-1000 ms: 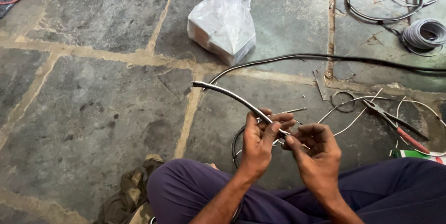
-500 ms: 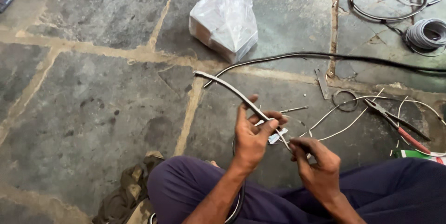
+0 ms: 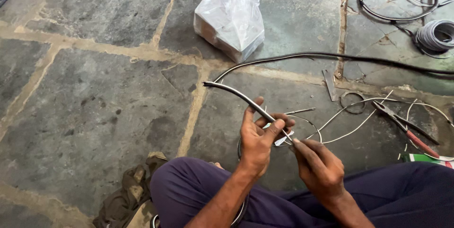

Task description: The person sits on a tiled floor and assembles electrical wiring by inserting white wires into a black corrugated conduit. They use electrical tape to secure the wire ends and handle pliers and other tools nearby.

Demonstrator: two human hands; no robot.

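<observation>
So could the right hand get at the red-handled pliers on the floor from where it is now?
Probably yes. The pliers lie in the open on the stone floor to that side, with only thin wires near them. But the right hand is pinching the wire at the flexible hose and would have to let go.

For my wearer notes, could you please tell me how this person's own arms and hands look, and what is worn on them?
Both arms are bare to past the elbow: no sleeves show. The left hand and right hand wear no gloves, and no rings, watch or bands can be seen. The fingertips look smudged with dark grime. The trousers below them are dark purple.
</observation>
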